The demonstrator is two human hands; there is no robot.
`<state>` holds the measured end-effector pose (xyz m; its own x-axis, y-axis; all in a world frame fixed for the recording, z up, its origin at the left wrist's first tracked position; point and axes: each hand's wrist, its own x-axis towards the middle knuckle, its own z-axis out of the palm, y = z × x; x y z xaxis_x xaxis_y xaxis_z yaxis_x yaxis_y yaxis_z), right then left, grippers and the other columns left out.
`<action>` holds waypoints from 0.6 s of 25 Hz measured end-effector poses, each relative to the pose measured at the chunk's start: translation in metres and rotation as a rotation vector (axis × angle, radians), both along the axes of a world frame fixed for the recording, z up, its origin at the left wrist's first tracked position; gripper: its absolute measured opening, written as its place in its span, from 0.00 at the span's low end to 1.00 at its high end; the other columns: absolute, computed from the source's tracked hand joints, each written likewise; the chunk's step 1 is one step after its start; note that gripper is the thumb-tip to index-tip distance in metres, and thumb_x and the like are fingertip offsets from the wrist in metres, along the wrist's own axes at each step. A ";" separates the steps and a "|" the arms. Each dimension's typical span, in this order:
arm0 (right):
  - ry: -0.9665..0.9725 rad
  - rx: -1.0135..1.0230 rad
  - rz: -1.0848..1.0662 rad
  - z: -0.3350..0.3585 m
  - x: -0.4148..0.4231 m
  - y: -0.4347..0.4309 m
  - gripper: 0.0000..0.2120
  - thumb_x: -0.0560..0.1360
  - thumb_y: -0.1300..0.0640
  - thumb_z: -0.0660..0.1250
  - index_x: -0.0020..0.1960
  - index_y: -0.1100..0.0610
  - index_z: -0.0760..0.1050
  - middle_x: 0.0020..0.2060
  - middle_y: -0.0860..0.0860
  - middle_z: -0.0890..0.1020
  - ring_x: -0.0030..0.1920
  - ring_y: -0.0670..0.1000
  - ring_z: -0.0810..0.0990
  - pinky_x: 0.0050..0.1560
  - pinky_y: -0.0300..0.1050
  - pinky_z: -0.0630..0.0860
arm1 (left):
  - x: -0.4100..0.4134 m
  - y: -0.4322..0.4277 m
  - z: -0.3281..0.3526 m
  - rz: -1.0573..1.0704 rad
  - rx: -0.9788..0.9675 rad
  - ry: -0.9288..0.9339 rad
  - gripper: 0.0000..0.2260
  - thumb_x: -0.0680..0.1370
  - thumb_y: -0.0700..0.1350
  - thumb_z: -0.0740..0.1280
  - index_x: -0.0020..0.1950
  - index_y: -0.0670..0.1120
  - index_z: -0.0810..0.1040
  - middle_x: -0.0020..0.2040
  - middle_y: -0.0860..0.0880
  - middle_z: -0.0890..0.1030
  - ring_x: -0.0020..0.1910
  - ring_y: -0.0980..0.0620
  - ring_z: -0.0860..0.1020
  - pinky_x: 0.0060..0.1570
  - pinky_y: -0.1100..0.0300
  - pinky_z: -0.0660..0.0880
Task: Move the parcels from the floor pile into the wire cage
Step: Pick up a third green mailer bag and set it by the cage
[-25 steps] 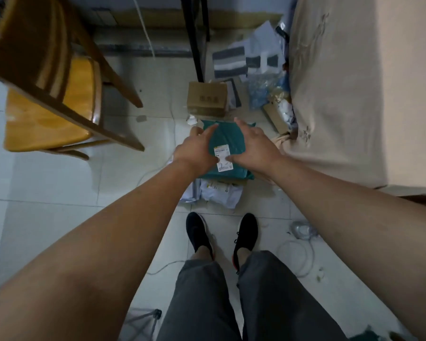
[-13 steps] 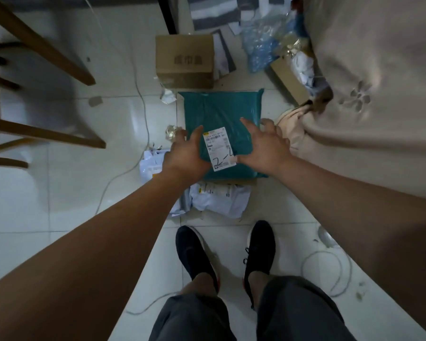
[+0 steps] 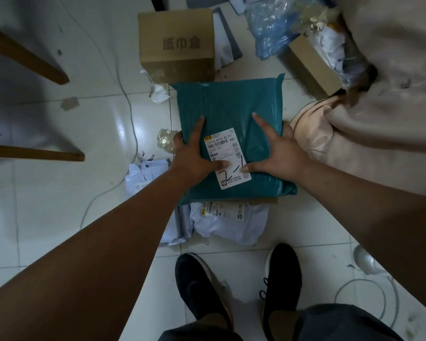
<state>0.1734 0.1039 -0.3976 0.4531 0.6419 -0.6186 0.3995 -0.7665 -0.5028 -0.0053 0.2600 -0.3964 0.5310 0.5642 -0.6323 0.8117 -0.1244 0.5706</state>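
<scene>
Your left hand (image 3: 194, 156) and right hand (image 3: 278, 153) both lie on top of the teal poly mailer (image 3: 231, 112), fingers spread wide apart and mostly straight. Each forefinger points away from you along the mailer's top. The two thumbs point inward and almost meet on the white shipping label (image 3: 228, 156), which sits between your hands. The outer fingers of each hand drop over the mailer's side edges, and you cannot tell whether they hook underneath.

The mailer rests flat on the floor pile. Below your wrists, white poly mailers (image 3: 229, 222) stick out from under its near edge, and another white mailer (image 3: 143, 175) lies just outside your left wrist. Just beside your left little finger sits a crumpled clear wrapper (image 3: 166, 141). Beyond your fingertips a closed cardboard box (image 3: 176, 43) stands against the mailer's far edge. Beyond your right fingertips, off to the outer side, lie a blue plastic bag (image 3: 273, 30) and an open carton (image 3: 312, 67). Beige cloth (image 3: 379, 119) bunches up just outside your right hand. Your black shoes (image 3: 202, 291) stand near the pile, below your wrists.
</scene>
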 end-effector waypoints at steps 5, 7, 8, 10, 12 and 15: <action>0.081 0.090 -0.006 -0.006 -0.002 0.001 0.61 0.61 0.39 0.84 0.78 0.28 0.45 0.77 0.52 0.53 0.78 0.57 0.57 0.76 0.44 0.54 | 0.014 -0.008 -0.004 0.021 0.034 0.001 0.57 0.66 0.53 0.83 0.80 0.68 0.43 0.75 0.39 0.57 0.70 0.36 0.70 0.65 0.45 0.73; 0.069 0.117 -0.030 -0.002 -0.009 0.000 0.59 0.61 0.40 0.83 0.79 0.29 0.46 0.75 0.52 0.54 0.77 0.56 0.58 0.75 0.41 0.53 | 0.016 -0.010 0.002 0.021 0.047 0.009 0.56 0.67 0.53 0.82 0.80 0.69 0.44 0.73 0.39 0.59 0.68 0.36 0.72 0.65 0.44 0.74; 0.070 0.125 -0.050 0.002 -0.013 0.000 0.59 0.61 0.40 0.83 0.79 0.29 0.47 0.74 0.52 0.54 0.77 0.56 0.58 0.76 0.42 0.54 | 0.017 -0.010 0.006 0.020 0.049 0.010 0.55 0.67 0.52 0.82 0.80 0.70 0.45 0.73 0.40 0.59 0.67 0.36 0.73 0.65 0.44 0.75; 0.075 0.111 -0.076 0.014 -0.021 -0.002 0.60 0.60 0.39 0.83 0.78 0.27 0.46 0.73 0.52 0.54 0.77 0.57 0.57 0.78 0.48 0.56 | 0.014 -0.010 0.020 0.021 0.033 0.006 0.55 0.67 0.51 0.82 0.79 0.71 0.46 0.73 0.41 0.58 0.68 0.37 0.72 0.66 0.45 0.75; 0.071 0.100 -0.076 0.034 -0.031 -0.004 0.60 0.59 0.38 0.83 0.77 0.26 0.45 0.73 0.52 0.53 0.78 0.57 0.56 0.79 0.55 0.58 | 0.006 -0.010 0.041 0.020 0.047 0.002 0.55 0.67 0.50 0.82 0.79 0.71 0.47 0.73 0.42 0.58 0.69 0.38 0.71 0.67 0.45 0.74; 0.056 0.108 -0.065 0.073 -0.044 -0.005 0.61 0.58 0.37 0.83 0.77 0.26 0.45 0.73 0.53 0.53 0.78 0.58 0.54 0.79 0.57 0.59 | -0.009 -0.011 0.083 0.006 0.057 -0.006 0.54 0.67 0.50 0.82 0.79 0.70 0.46 0.73 0.42 0.59 0.68 0.39 0.72 0.67 0.46 0.74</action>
<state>0.1291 0.0990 -0.3246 0.4625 0.6762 -0.5735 0.3193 -0.7304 -0.6037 -0.0144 0.2489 -0.3135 0.5311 0.6023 -0.5959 0.8091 -0.1520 0.5676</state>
